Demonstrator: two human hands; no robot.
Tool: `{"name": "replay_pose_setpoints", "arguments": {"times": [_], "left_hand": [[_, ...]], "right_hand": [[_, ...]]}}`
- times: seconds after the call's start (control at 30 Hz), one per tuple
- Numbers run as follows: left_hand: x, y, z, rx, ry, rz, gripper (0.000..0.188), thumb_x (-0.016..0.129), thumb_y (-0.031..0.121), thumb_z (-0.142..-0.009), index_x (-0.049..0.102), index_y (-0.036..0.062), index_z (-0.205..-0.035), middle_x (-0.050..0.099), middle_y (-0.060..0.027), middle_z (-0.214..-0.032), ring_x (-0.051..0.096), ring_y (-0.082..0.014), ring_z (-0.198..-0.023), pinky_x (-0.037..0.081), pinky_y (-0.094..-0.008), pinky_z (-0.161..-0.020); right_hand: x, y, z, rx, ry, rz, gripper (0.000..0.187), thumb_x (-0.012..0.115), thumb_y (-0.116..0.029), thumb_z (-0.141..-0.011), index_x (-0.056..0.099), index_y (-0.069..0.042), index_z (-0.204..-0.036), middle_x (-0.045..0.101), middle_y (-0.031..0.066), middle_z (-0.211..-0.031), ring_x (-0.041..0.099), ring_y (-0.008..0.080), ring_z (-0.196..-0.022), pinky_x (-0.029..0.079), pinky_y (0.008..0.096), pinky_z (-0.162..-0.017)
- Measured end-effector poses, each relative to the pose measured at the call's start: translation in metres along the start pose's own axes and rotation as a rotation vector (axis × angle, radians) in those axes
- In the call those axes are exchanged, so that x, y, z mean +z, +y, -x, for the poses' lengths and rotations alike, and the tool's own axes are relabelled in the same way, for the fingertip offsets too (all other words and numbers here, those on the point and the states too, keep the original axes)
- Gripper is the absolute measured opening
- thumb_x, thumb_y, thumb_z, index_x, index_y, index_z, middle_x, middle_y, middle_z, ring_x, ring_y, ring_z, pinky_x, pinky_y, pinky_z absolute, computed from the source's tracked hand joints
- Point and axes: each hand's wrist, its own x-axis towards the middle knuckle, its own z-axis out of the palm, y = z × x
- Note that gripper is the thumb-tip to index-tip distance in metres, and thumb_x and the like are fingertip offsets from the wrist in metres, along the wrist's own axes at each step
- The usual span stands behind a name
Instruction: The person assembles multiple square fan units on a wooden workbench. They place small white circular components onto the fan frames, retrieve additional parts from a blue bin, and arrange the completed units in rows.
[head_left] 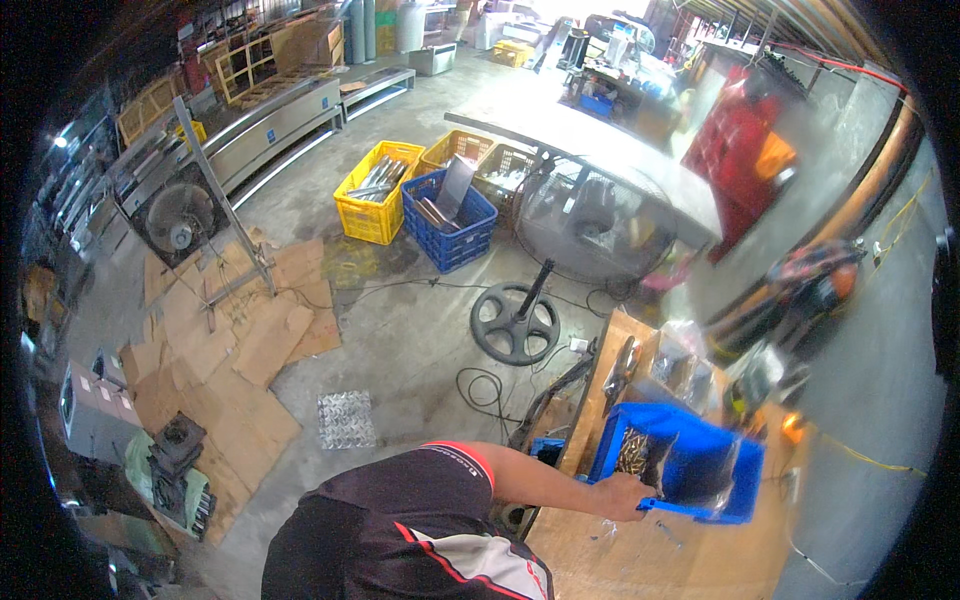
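My left hand is closed on the near rim of a blue plastic bin, with the arm stretched out to the right from a dark sleeve. The bin rests on a wooden worktable. Inside, at its left end, lies a heap of small brass-coloured metal pieces, too small to name exactly. Clear plastic film appears in the bin beside them. My right hand is out of the picture.
Bagged items lie behind the bin. A large floor fan with a round black base stands beyond the table. Yellow and blue crates hold metal parts. Flattened cardboard covers the floor at left; cables trail nearby.
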Motion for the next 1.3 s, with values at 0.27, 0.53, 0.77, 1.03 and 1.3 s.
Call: {"name": "replay_pose_setpoints", "arguments": {"times": [0.27,0.53,0.77,1.03,1.3], "left_hand": [[0.007,-0.005,-0.001,0.028,0.074,-0.013,0.028,0.064,0.030,-0.077,0.064,0.0088,-0.096,0.067,-0.0223,-0.080,0.067,-0.0413,-0.079,0.053,-0.0531,-0.074],[0.005,-0.001,-0.004,-0.004,0.054,0.002,0.030,0.066,0.029,-0.076,0.065,0.0072,-0.096,0.067,-0.0230,-0.081,0.067,-0.0424,-0.080,0.052,-0.0532,-0.074],[0.019,-0.018,0.002,0.030,0.116,-0.020,0.034,0.067,0.028,-0.076,0.068,0.0099,-0.104,0.069,-0.0177,-0.083,0.068,-0.0387,-0.076,0.054,-0.0503,-0.070],[0.016,-0.020,-0.006,-0.215,-0.090,-0.027,0.050,0.068,0.046,-0.078,0.069,0.0181,-0.119,0.071,-0.0167,-0.104,0.068,-0.0354,-0.095,0.054,-0.0480,-0.084],[-0.004,0.015,-0.008,-0.106,0.023,0.003,0.032,0.069,0.033,-0.080,0.071,0.0110,-0.103,0.069,-0.0194,-0.082,0.068,-0.0360,-0.076,0.053,-0.0441,-0.067]], "right_hand": [[-0.005,0.013,0.019,0.061,0.044,0.032,0.065,0.052,-0.048,-0.094,0.046,-0.002,-0.139,0.041,0.0268,-0.145,0.040,0.0427,-0.133,0.035,0.0585,-0.107],[-0.014,0.036,0.057,0.169,0.114,0.104,0.065,0.051,-0.048,-0.094,0.046,-0.001,-0.139,0.041,0.0275,-0.145,0.040,0.0432,-0.133,0.035,0.0589,-0.107],[-0.027,0.060,0.127,0.295,0.178,0.212,0.066,0.051,-0.048,-0.094,0.046,-0.001,-0.139,0.041,0.0281,-0.145,0.039,0.0437,-0.133,0.034,0.0592,-0.107],[-0.062,0.084,0.279,0.694,0.166,0.385,0.066,0.051,-0.049,-0.094,0.045,0.000,-0.139,0.040,0.0288,-0.145,0.039,0.0442,-0.134,0.034,0.0596,-0.107],[-0.061,0.078,0.313,0.859,0.169,0.350,0.069,0.057,-0.043,-0.087,0.045,0.004,-0.136,0.041,0.0334,-0.141,0.035,0.0530,-0.132,0.028,0.0654,-0.107]]}}
